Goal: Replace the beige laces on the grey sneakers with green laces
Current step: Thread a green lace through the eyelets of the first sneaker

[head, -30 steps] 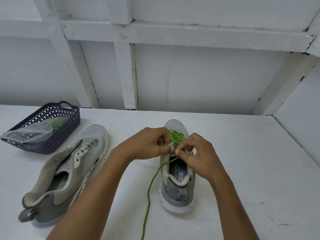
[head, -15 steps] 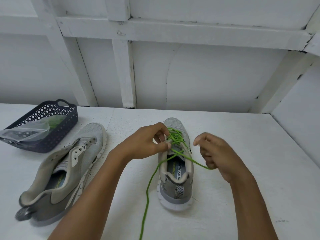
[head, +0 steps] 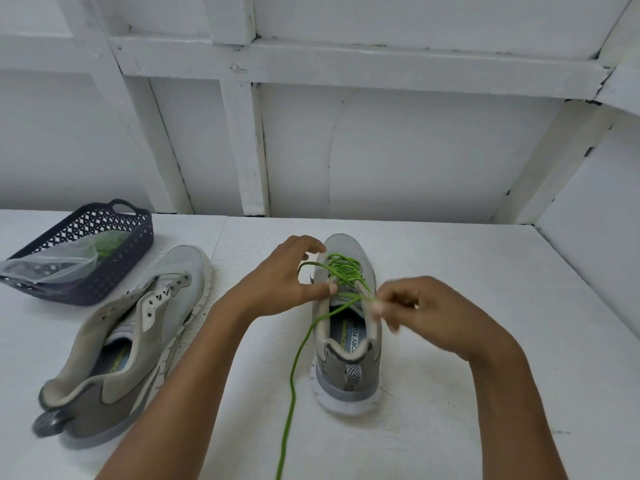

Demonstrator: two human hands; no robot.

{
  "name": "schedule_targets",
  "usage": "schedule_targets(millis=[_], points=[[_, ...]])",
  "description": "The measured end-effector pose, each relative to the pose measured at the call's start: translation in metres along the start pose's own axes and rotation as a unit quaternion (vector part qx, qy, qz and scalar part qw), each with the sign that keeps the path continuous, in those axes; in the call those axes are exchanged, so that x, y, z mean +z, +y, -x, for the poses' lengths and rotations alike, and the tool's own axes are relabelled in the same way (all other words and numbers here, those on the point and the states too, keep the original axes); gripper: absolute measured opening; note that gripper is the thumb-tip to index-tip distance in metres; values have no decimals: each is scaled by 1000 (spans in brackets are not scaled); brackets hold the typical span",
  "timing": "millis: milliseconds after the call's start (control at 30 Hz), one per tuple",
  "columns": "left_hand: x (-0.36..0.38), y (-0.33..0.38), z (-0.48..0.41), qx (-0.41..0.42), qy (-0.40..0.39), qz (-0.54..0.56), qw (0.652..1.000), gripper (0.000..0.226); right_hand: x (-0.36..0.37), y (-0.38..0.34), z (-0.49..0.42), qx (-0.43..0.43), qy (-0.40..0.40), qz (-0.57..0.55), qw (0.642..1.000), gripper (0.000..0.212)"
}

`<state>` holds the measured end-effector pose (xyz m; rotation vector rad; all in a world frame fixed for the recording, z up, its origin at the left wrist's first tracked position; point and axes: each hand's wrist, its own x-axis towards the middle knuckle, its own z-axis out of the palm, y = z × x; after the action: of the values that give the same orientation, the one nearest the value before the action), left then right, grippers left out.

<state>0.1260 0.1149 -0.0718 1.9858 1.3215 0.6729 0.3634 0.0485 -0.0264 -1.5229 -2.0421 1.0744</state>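
A grey sneaker (head: 349, 372) stands upright mid-table, heel toward me, with a green lace (head: 343, 271) threaded across its eyelets. One loose end of the lace runs from the shoe's mouth down the table to the bottom edge of the view. My left hand (head: 280, 278) hovers at the shoe's left side, its thumb resting on the eyelet edge and its fingers arched above, holding nothing. My right hand (head: 426, 313), blurred, pinches the green lace at the shoe's right eyelet edge. A second grey sneaker (head: 138, 334) lies to the left with bare eyelets.
A dark perforated basket (head: 128, 247) sits at the back left of the white table (head: 485, 306), holding a clear plastic bag (head: 52, 265) with something green inside. White walls and beams close off the back and the right side.
My hands were pinched together over the laces, then parted. The right hand drew the lace out to the right and has come back to the eyelet edge. The left hand has let go and opened.
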Motion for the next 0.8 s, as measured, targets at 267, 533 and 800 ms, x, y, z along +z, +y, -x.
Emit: schedule_targets(millis=[267, 533, 800], points=[[0, -7, 1, -18, -7, 29, 999, 64, -1, 3, -7, -77, 123, -544, 826, 22], [6, -8, -1, -7, -31, 27, 999, 41, -10, 25, -10, 64, 176, -427, 885, 18], [12, -8, -33, -57, 31, -1, 998, 11, 21, 47, -65, 80, 185, -205, 958, 19]])
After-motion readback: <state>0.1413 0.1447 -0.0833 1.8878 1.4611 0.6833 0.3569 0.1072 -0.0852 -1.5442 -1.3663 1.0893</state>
